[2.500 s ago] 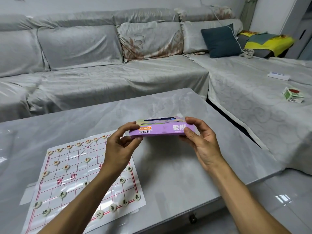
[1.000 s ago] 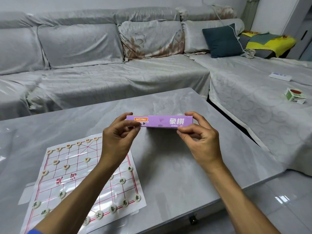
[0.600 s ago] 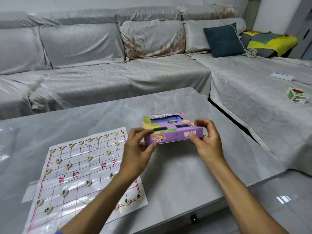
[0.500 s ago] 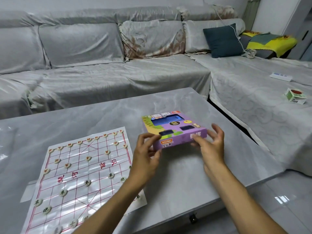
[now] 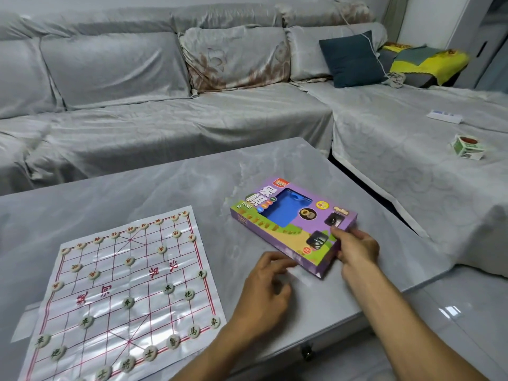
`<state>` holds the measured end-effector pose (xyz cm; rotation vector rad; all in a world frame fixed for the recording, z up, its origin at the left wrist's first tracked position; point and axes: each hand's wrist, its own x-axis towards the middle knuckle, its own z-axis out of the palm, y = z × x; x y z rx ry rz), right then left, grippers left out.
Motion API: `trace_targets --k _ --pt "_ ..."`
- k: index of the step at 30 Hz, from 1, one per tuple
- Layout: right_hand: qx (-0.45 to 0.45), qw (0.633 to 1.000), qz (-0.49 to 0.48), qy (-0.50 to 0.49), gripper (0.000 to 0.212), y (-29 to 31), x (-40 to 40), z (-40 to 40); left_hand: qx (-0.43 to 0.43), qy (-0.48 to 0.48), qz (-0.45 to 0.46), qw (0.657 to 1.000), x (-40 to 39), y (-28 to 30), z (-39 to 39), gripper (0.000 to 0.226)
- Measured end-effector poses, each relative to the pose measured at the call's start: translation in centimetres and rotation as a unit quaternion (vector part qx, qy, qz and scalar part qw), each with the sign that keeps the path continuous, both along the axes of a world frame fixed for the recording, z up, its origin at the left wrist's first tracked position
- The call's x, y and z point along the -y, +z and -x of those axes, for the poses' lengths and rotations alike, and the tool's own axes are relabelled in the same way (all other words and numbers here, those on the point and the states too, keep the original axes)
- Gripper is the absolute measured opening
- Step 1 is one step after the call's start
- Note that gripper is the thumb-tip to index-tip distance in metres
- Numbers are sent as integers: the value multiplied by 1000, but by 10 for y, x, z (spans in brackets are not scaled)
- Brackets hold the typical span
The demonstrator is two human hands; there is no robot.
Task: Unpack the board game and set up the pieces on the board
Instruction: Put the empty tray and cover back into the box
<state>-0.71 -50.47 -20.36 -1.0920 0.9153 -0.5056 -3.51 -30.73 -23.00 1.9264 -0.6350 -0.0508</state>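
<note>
A glossy grey marble-patterned table fills the foreground, its near right edge just below the forearms. The purple xiangqi box lies flat on it, face up, angled away from the person. The right hand grips the box's near right corner, thumb on top and fingers curled at the end flap. The left hand hovers just short of the box's near long edge, fingers loosely bent and holding nothing. Left of the left hand, a plastic xiangqi board sheet lies spread flat with round pale pieces set on its red lines. Beyond both hands runs a grey-covered corner sofa, with a dark teal cushion and a yellow cloth far right. A small green-and-white carton sits on the sofa, right of the right hand.
</note>
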Motion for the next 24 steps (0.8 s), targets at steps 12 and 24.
trace_targets --k 12,24 --pt "-9 999 -3 -43 14 2 14 8 45 187 -176 965 -26 5 -42 49" --pt "-298 753 560 173 40 7 2 11 -53 116 -276 953 -37 27 -55 42"
